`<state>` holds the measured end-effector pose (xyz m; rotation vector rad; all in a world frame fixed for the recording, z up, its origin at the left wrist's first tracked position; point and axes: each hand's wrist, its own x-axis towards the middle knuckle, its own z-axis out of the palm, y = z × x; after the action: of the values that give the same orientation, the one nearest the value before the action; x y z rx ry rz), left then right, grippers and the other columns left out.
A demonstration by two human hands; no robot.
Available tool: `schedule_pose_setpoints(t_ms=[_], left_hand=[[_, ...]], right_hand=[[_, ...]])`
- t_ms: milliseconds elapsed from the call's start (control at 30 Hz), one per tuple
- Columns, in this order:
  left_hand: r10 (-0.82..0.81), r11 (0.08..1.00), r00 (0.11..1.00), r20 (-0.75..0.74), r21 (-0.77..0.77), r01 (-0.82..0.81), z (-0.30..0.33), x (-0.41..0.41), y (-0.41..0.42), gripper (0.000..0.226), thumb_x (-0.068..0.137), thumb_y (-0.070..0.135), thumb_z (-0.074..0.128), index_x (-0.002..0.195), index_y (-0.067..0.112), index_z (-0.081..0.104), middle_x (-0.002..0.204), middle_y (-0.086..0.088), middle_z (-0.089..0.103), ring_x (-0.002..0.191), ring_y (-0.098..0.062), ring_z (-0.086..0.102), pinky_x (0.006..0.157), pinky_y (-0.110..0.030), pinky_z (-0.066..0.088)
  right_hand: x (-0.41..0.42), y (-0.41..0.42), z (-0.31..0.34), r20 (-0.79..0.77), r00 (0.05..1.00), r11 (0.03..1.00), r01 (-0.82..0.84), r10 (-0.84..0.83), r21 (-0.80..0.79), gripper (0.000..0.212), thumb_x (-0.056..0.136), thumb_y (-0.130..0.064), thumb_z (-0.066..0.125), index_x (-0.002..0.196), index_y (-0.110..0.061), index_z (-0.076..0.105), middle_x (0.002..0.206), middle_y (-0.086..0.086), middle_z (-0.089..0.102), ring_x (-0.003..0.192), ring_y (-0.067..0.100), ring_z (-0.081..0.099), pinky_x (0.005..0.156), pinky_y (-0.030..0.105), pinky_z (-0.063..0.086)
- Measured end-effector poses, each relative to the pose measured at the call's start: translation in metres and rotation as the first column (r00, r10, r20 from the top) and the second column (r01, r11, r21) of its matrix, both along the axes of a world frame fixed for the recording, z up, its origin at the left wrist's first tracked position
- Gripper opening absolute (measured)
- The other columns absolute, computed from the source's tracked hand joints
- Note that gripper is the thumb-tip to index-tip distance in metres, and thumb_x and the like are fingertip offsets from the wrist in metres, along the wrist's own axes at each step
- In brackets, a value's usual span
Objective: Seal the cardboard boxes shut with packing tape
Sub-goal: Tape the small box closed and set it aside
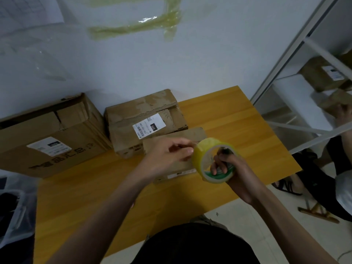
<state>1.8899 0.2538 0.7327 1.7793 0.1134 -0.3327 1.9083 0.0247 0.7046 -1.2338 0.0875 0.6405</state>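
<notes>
Head view, right hand (231, 168) gripping tape roll (214, 160) through its core, hole facing up, left hand (167, 154) pinching its edge.

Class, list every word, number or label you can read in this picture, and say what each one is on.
"220": black patch on the white shipping label of the middle box, printed sideways.
Large box: dark characters on its front, plus a white label, both too blurred to read.
Tape roll: green core print unreadable.

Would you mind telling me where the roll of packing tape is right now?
The tape roll is right of centre in the head view, gripped by the right hand above the small box, left hand at its edge.
</notes>
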Motion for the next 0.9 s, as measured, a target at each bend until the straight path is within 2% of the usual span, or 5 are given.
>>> schedule_pose_setpoints(t_ms=[200,333,600,767,900], left_hand=[[0.305,0.9,0.95,-0.071,-0.304,-0.312,-0.008,-0.016,-0.013,0.023,0.089,0.008,0.072,0.111,0.005,0.076,0.106,-0.005,0.078,0.103,-0.021,0.073,0.091,-0.036,0.06],[0.421,0.851,0.906,-0.052,-0.323,-0.414,-0.011,-0.018,-0.015,0.019,0.086,0.006,0.074,0.104,0.002,0.077,0.099,-0.008,0.078,0.099,-0.024,0.074,0.09,-0.04,0.06],[0.204,0.974,0.979,-0.003,-0.105,-0.203,-0.012,-0.012,0.011,0.008,0.094,0.012,0.068,0.094,0.013,0.076,0.089,0.004,0.075,0.091,-0.012,0.068,0.084,-0.028,0.048],[0.198,0.975,0.98,0.035,-0.113,-0.193,-0.005,-0.012,0.023,0.009,0.094,0.011,0.066,0.092,0.011,0.074,0.09,-0.002,0.074,0.089,-0.013,0.067,0.077,-0.02,0.052],[0.176,0.982,0.982,0.063,-0.087,-0.17,-0.002,-0.011,0.029,0.01,0.095,0.014,0.063,0.092,0.014,0.073,0.092,-0.001,0.073,0.092,-0.014,0.067,0.079,-0.02,0.052]], right_hand=[[-0.002,0.012,0.001,-0.004,1.0,1.0,-0.023,0.023,0.017,0.041,0.102,-0.012,0.044,0.062,-0.02,0.043,0.064,0.007,0.046,0.074,0.029,0.054,0.085,0.047,0.036],[0.001,0.02,0.002,0.028,0.999,0.998,-0.041,0.042,-0.04,0.04,0.104,-0.009,0.042,0.064,-0.017,0.042,0.062,0.005,0.051,0.078,0.031,0.055,0.083,0.046,0.039],[0.025,0.023,0.027,0.228,0.945,0.958,-0.185,0.235,-0.22,0.057,0.099,0.003,0.046,0.061,-0.037,0.061,0.064,0.016,0.045,0.072,0.031,0.052,0.076,0.027,0.048],[0.026,0.037,0.022,0.193,0.967,0.981,-0.14,0.164,-0.134,0.047,0.098,0.005,0.044,0.061,-0.023,0.054,0.066,0.021,0.031,0.058,0.025,0.044,0.098,0.055,0.052],[0.022,0.048,0.019,0.154,0.986,0.996,-0.058,0.068,-0.069,0.045,0.095,0.009,0.039,0.059,-0.017,0.04,0.06,0.01,0.03,0.055,0.023,0.032,0.089,0.05,0.057]])
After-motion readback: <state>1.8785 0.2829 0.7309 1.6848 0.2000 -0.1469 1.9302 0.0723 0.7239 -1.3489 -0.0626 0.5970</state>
